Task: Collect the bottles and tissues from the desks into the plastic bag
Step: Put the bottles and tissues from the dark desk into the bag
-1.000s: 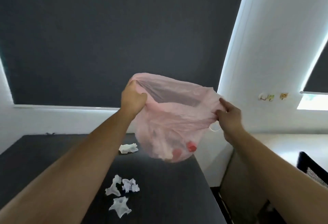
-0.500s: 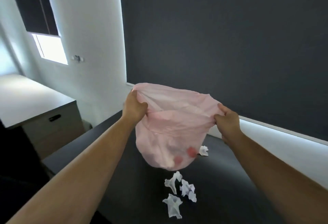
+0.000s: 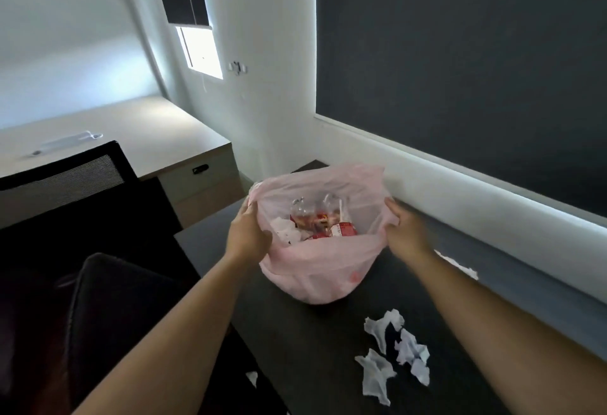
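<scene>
A pink plastic bag (image 3: 323,271) sits on the dark desk (image 3: 305,349), its mouth held wide. My left hand (image 3: 248,234) grips the bag's left rim and my right hand (image 3: 405,235) grips the right rim. Inside lie clear bottles with red labels (image 3: 323,219) and some white tissue (image 3: 284,230). Several crumpled white tissues (image 3: 392,354) lie on the desk to the right of the bag, near my right forearm. Another tissue (image 3: 460,267) lies behind my right arm, by the wall. A small white scrap (image 3: 252,378) shows at the desk's near left edge.
A black mesh-backed chair (image 3: 65,181) stands at the left, and a dark padded seat (image 3: 115,299) below it. A light wooden desk with drawers (image 3: 164,138) stands beyond, with a clear bottle (image 3: 67,142) lying on it. A dark blind and white sill (image 3: 460,165) run along the right.
The view has turned left and tipped down. The bag has come down from the air onto the dark desk, and its open mouth now shows the bottles inside. Both hands still hold the rim.
</scene>
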`<state>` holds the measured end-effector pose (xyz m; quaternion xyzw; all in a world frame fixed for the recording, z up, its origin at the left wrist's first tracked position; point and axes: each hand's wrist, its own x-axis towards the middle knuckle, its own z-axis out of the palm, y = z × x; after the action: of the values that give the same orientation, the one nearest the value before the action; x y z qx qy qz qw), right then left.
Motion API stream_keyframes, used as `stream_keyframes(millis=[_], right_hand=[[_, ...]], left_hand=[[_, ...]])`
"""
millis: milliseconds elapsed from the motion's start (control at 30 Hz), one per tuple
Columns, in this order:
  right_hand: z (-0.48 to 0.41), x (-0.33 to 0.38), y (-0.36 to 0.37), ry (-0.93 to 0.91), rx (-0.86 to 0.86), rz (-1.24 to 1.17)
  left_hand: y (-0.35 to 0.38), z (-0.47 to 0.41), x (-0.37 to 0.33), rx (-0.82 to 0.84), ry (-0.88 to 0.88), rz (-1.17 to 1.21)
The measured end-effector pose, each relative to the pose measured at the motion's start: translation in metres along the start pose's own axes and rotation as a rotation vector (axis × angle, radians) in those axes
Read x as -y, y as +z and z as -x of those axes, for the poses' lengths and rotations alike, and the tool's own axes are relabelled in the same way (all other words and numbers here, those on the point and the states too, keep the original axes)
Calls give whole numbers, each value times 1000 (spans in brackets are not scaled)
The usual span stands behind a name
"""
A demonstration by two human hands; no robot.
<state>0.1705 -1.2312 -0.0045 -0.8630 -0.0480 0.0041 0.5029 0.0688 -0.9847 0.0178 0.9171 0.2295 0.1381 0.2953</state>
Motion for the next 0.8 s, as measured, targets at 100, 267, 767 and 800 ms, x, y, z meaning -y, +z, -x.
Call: stream_keyframes(millis=[100,267,767,800], right_hand=[[4,-15,3,20,63,19],[10,-29,-23,9,118,70],[-19,-127,-99,145,75,365],[-20,-142,-96,165,122,444]], left_hand=[[12,20,7,73,-79,-57],[14,39,-8,53,-111,-169],[160,84,-98,702,574,-389],[173,84,-85,784,545,-467]])
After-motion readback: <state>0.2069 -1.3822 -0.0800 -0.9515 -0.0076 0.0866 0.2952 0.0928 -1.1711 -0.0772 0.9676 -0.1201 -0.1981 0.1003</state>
